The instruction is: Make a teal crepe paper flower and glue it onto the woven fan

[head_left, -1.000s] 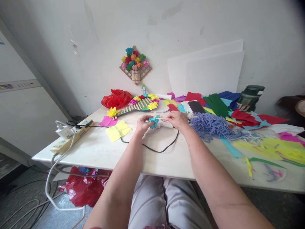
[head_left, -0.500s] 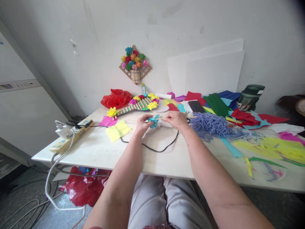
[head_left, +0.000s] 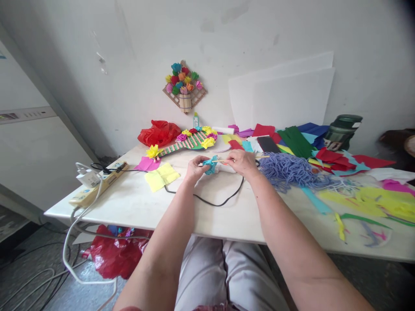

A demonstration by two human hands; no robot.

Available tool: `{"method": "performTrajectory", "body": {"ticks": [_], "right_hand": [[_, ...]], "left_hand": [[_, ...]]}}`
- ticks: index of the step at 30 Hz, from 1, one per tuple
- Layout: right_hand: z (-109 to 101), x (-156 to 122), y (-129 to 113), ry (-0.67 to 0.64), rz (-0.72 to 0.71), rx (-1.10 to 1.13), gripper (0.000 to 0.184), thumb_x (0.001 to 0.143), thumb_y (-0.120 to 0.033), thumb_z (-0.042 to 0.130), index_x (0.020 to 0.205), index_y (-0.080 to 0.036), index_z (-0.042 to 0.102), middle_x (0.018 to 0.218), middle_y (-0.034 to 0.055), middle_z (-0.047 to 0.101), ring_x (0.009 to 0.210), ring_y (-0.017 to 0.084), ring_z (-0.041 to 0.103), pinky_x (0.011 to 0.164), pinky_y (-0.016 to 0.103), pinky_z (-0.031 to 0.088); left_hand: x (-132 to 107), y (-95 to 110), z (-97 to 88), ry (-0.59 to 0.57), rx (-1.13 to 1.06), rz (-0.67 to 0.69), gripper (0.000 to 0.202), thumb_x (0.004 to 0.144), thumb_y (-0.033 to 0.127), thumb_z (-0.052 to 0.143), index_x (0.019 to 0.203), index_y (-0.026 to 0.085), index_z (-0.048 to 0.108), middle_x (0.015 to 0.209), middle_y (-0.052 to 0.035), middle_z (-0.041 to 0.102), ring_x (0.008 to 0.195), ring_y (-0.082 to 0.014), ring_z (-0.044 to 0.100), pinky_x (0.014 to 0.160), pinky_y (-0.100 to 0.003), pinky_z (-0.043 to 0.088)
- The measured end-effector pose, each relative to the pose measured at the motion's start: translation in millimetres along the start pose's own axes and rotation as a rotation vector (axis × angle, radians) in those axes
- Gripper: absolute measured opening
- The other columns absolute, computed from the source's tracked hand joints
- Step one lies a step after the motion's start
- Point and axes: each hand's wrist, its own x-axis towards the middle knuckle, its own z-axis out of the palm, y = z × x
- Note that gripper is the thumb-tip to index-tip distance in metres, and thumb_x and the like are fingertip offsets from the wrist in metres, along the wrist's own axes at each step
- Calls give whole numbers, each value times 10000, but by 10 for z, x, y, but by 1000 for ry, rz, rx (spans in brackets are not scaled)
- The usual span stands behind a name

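My left hand (head_left: 196, 168) pinches a crumpled piece of blue crepe paper (head_left: 210, 165) above the white table. In my right hand (head_left: 242, 162) is a thin wooden stick (head_left: 223, 161), held between closed fingers; its left end touches the blue paper and its right end sticks out past the hand. Behind the paper, partly covered, lies a white glue gun-like object (head_left: 226, 168) joined to a black cord (head_left: 223, 204). A green shape with strips and paper flowers (head_left: 189, 141) lies farther back.
Purple-blue yarn (head_left: 287, 169) is heaped right of my right hand, near a phone (head_left: 268, 144) and coloured paper sheets (head_left: 295, 141). A power strip (head_left: 97, 185) sits at the left edge. Yellow paper (head_left: 162, 177) lies left of my hands. A dark flask (head_left: 342, 131) stands back right.
Both hands stay in nearly the same place, still holding the blue paper and the stick. The whole view shifts very slightly.
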Motion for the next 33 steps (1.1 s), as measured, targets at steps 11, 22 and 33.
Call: {"method": "performTrajectory", "body": {"ticks": [11, 22, 33], "right_hand": [[33, 19, 99, 81, 189, 305, 159, 778, -312, 634, 716, -176, 689, 698, 39, 677, 661, 153, 565, 600, 260, 351], [149, 51, 3, -61, 286, 638, 303, 742, -421, 577, 578, -166, 585, 526, -19, 543, 531, 113, 458, 534, 243, 325], [216, 49, -70, -61, 370, 687, 284, 677, -419, 597, 542, -174, 551, 508, -35, 517, 549, 113, 465, 550, 239, 326]], "left_hand": [[23, -7, -18, 34, -388, -121, 411, 502, 271, 775, 865, 139, 634, 706, -8, 658, 597, -132, 594, 590, -271, 481], [-15, 27, 47, -55, -463, -197, 349, 490, 247, 793, 775, 146, 619, 666, -3, 647, 587, -124, 589, 605, -266, 470], [-45, 16, 113, -168, -419, -196, 402, 510, 279, 825, 824, 148, 611, 723, -6, 648, 601, -117, 602, 598, -255, 485]]}}
